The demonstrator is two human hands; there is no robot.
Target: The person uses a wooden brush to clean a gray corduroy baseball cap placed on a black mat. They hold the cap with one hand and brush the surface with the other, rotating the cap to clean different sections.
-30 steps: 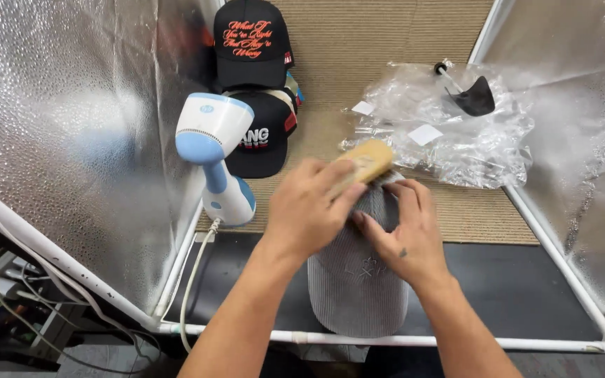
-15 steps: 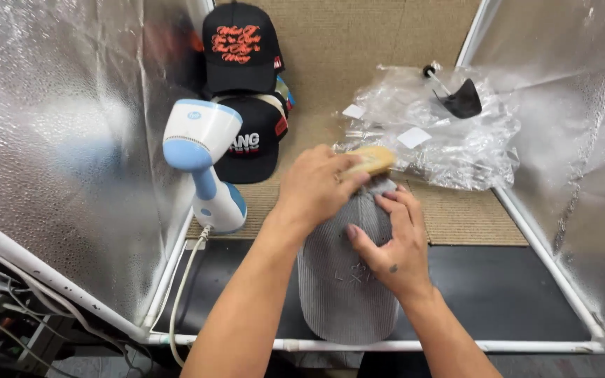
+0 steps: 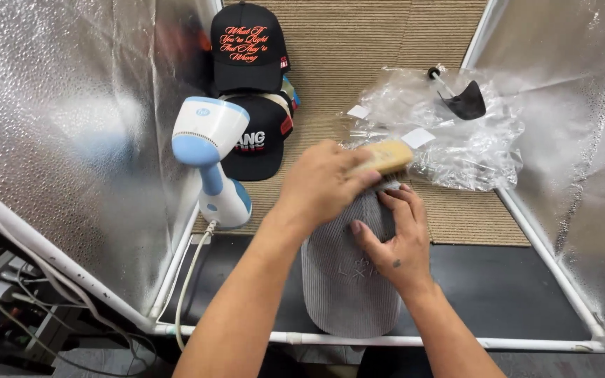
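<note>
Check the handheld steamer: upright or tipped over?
Upright. The steamer stands on its white-and-blue base on the mat, head on top, cord trailing from the base.

Ribbed grey corduroy cap [image 3: 348,280], soft and matt; the brush [image 3: 386,157] has a pale wooden back. Glossy plastic steamer [image 3: 211,157], crinkled clear bags [image 3: 442,133], shiny foil walls [image 3: 57,119].

Grey ribbed cap [image 3: 344,280], wooden brush [image 3: 386,157] atop

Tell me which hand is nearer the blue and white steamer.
Left. The left hand, gripping the wooden brush, is right beside the steamer; the right hand lies farther away on the grey cap.
</note>
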